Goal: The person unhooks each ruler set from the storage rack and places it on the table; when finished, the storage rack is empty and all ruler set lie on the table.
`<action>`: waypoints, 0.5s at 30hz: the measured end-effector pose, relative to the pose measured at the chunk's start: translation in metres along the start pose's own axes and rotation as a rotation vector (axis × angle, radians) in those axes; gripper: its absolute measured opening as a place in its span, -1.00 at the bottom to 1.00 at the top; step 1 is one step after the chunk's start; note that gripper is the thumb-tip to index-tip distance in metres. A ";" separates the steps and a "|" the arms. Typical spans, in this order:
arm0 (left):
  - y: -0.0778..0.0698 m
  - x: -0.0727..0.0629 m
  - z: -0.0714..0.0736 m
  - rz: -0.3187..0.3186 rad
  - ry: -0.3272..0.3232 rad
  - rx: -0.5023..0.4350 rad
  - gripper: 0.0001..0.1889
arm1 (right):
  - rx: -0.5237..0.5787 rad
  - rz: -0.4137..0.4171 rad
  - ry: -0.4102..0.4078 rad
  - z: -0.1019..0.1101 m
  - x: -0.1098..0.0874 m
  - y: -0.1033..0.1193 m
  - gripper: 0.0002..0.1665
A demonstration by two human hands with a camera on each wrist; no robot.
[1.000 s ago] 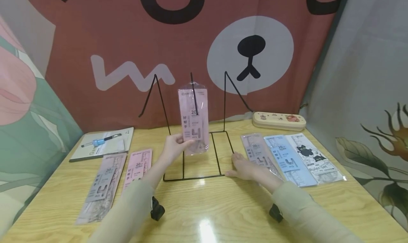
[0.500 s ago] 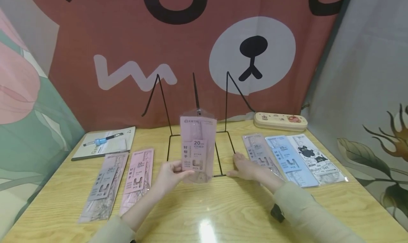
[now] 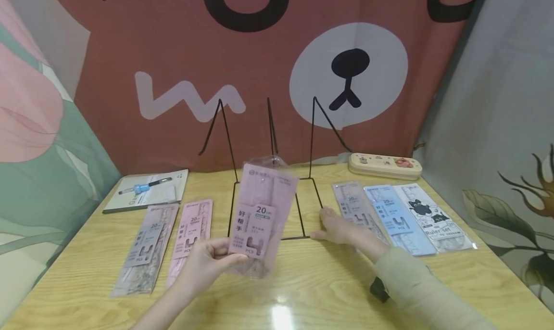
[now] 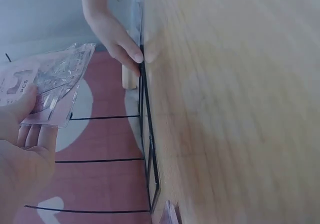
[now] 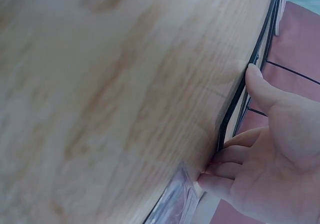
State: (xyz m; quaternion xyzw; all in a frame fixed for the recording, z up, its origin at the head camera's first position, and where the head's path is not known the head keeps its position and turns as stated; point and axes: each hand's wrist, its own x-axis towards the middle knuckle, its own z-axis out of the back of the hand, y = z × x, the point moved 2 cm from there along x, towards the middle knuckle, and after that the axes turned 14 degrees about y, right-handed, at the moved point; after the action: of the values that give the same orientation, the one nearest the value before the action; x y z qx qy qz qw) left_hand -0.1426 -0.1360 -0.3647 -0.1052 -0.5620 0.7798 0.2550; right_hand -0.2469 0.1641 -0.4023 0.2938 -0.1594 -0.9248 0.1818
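Note:
My left hand (image 3: 207, 265) pinches the lower left edge of a pink ruler set (image 3: 259, 214) in a clear plastic sleeve, thumb in front. The pack tilts and is held up in front of a black wire rack (image 3: 298, 214). In the left wrist view the ruler set (image 4: 45, 84) lies across the fingers, clear rulers showing through. The rack's middle hook (image 3: 272, 125) has nothing on it. My right hand (image 3: 339, 229) rests at the rack's front right corner, thumb at the front bar and fingers by the side bar, as the right wrist view of the hand (image 5: 270, 149) shows.
Two ruler sets, one greyish pink (image 3: 147, 248) and one pink (image 3: 192, 229), lie left. A pink pack (image 3: 352, 202), a blue pack (image 3: 398, 219) and a cat-printed pack (image 3: 433, 219) lie right. Behind are a notebook (image 3: 125, 195) with a pen (image 3: 144, 185) and a cream case (image 3: 385, 165).
My left hand has drawn the pink ruler set off the middle hook, down and toward me, and it now tilts. My right hand has stayed at the rack's corner.

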 end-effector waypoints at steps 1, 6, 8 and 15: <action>-0.001 -0.003 0.000 0.008 -0.001 0.009 -0.71 | 0.001 0.001 0.000 0.000 0.000 0.000 0.00; 0.002 -0.028 0.019 0.098 -0.045 0.044 -0.70 | 0.008 0.007 -0.003 -0.002 0.000 -0.001 0.01; 0.005 -0.041 0.035 0.159 -0.095 0.085 -0.70 | 0.007 0.009 -0.007 -0.002 0.001 -0.001 0.01; 0.033 -0.096 0.111 0.382 -0.219 0.177 -0.76 | -0.009 0.015 -0.002 -0.001 0.002 0.000 0.01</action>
State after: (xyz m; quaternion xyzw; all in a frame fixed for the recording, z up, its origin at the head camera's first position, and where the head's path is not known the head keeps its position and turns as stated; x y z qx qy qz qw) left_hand -0.1201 -0.2844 -0.3686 -0.1017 -0.4855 0.8669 0.0484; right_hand -0.2480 0.1629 -0.4039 0.2910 -0.1575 -0.9244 0.1898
